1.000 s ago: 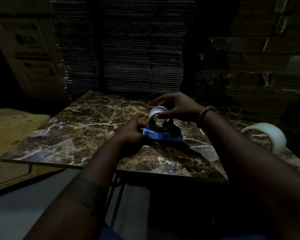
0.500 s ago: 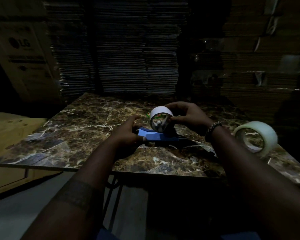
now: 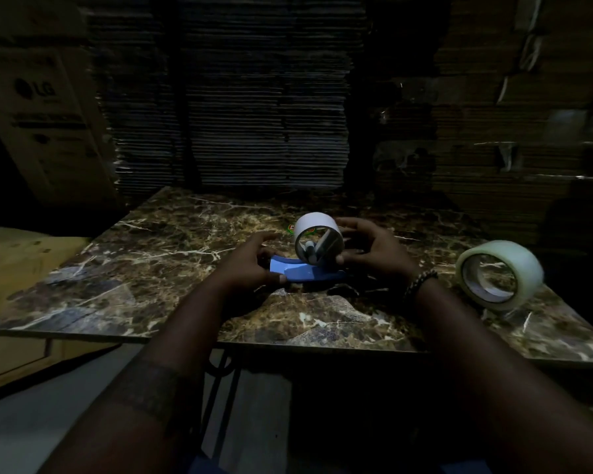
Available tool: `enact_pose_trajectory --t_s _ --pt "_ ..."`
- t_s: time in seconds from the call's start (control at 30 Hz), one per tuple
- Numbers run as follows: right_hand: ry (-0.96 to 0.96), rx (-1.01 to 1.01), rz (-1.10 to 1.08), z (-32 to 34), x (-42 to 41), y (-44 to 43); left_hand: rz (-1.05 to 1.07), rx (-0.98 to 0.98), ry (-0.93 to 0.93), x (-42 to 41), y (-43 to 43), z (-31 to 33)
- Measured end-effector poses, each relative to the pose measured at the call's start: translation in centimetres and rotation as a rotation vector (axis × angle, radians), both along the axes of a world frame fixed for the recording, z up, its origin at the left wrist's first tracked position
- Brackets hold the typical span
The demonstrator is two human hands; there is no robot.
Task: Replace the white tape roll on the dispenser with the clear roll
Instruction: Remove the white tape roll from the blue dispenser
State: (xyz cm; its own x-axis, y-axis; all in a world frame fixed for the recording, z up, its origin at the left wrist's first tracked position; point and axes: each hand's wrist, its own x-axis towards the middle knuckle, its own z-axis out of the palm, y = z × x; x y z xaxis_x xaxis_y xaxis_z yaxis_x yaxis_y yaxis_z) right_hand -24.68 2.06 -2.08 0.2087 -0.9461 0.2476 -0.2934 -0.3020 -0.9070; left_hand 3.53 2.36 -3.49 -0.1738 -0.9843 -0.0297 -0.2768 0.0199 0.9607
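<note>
A blue tape dispenser (image 3: 303, 271) lies on the marble table (image 3: 151, 268) in the middle of the head view. The white tape roll (image 3: 314, 224) stands upright on its hub. My left hand (image 3: 250, 265) grips the dispenser's blue handle end from the left. From the right, my right hand (image 3: 370, 248) curls round the white roll, thumb at its lower edge and fingers over its far side. The clear tape roll (image 3: 514, 258) stands on its edge at the right of the table, apart from both hands.
Tall stacks of flattened cardboard (image 3: 233, 97) rise just behind the table. An LG-printed carton (image 3: 45, 107) stands at the left, and a wooden crate (image 3: 14, 268) sits beside the table's left edge. The scene is dim.
My right hand has shifted from the top of the white roll to its right side. The view has tilted, so the table and clear roll sit more centrally.
</note>
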Motion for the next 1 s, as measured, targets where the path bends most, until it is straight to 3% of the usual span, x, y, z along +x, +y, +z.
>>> enact_pose_trajectory --t_s 0.1,0.3,0.43,0.57,1.0 --pt "0.118 0.077 0.016 -1.0 -0.4 0.1 -0.010 0.008 0.037 0.0 0.2 0.0" --pt "0.299 -0.012 -0.142 -1.6 -0.3 -0.7 -0.085 -0.032 -0.003 -0.1 0.9 0.6" --pt "0.360 -0.090 -0.271 -1.8 0.5 -0.6 -0.067 0.012 0.072 0.1 1.1 0.5" --pt "0.465 -0.181 -0.358 -1.4 1.3 -0.2 -0.106 -0.086 -0.047 0.0 0.9 0.8" --pt "0.346 -0.012 -0.194 -1.5 2.2 0.1 -0.220 -0.029 0.023 0.0 1.0 0.2"
